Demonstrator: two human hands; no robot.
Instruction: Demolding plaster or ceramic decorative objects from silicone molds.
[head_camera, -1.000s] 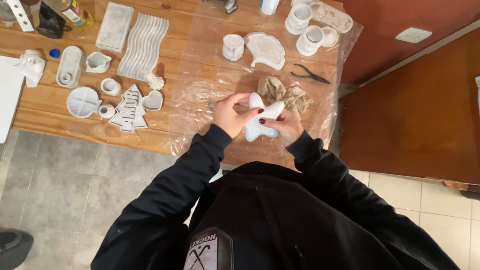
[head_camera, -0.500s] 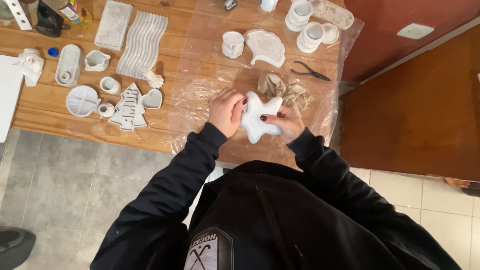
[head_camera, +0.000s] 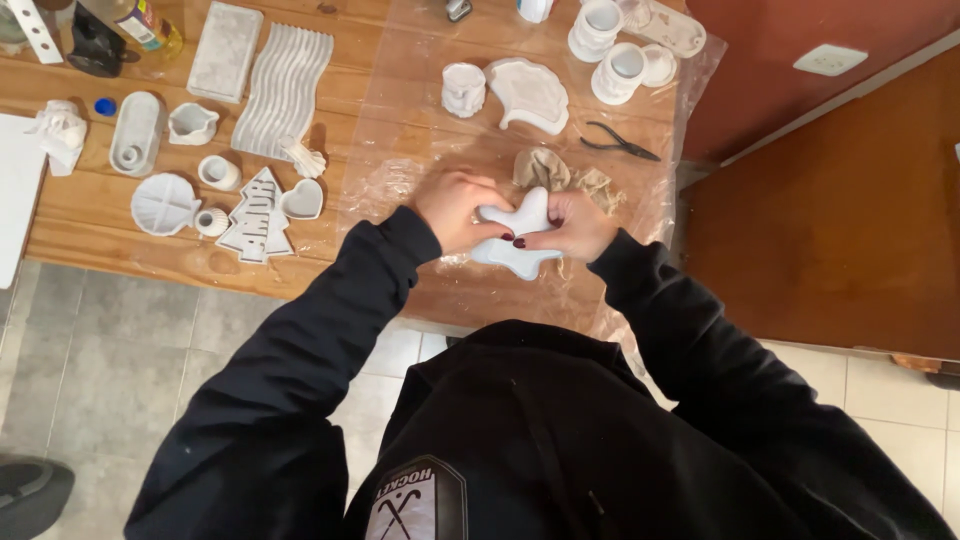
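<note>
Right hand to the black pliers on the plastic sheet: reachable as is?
Probably yes, but not freely. The pliers lie in the open past the right hand, with only crumpled cloth between. That hand and the left hand both hold the white star-shaped piece.

Clad in a black long-sleeved sweatshirt, soft and matte, loose in the body. Long black sleeves, one on each arm, ending in ribbed cuffs at the wrists, creased along the forearms. Left hand (head_camera: 455, 205) and right hand (head_camera: 578, 224) bare past the cuffs. Dark red polish on the nails of the fingers (head_camera: 519, 243). On the chest, a shield-shaped patch with pale lettering above 2 crossed sticks.
</note>
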